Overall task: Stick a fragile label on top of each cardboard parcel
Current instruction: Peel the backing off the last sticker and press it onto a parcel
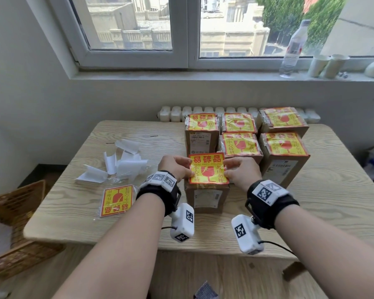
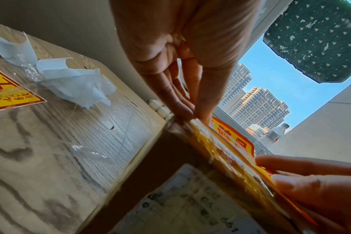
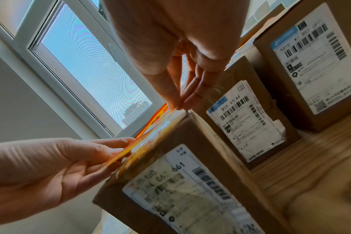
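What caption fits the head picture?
Both hands lower a fragile label onto the nearest parcel.

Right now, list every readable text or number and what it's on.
"易碎品", "小心轻放": yellow-and-red fragile label pinched by left hand and right hand over the near brown cardboard parcel.
"661": white shipping label on that parcel.
"951- K5 44": shipping label on middle parcel.
"501C K1 807": far right parcel's label.
Remaining fine print, barcodes: too blurred.

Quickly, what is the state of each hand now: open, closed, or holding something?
Left hand: pinches the left edge of the fragile label over the front parcel.
Right hand: pinches the label's right edge.
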Available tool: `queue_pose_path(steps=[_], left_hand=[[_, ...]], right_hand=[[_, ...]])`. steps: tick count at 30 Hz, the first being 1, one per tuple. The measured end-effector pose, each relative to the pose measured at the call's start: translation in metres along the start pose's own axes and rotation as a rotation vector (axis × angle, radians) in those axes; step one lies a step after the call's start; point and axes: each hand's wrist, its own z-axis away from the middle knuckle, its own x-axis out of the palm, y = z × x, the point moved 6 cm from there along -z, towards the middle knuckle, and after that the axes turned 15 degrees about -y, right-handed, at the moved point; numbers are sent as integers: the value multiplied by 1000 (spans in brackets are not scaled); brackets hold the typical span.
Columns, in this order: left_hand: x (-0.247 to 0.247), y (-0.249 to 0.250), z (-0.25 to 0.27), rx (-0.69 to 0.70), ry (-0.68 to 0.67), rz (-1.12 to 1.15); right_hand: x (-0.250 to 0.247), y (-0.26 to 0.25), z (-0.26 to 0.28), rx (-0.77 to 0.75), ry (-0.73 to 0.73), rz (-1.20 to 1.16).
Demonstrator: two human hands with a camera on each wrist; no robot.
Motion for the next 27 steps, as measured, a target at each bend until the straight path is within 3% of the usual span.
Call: queue_pose_path(steps=[20,27], left_hand=[[4,2,-7,-3,1,-206],[-5,7,-12,-51,43,-385]], right_hand=[[2,-4,0,12,-40,139],[6,-14,3,60,-47,383]])
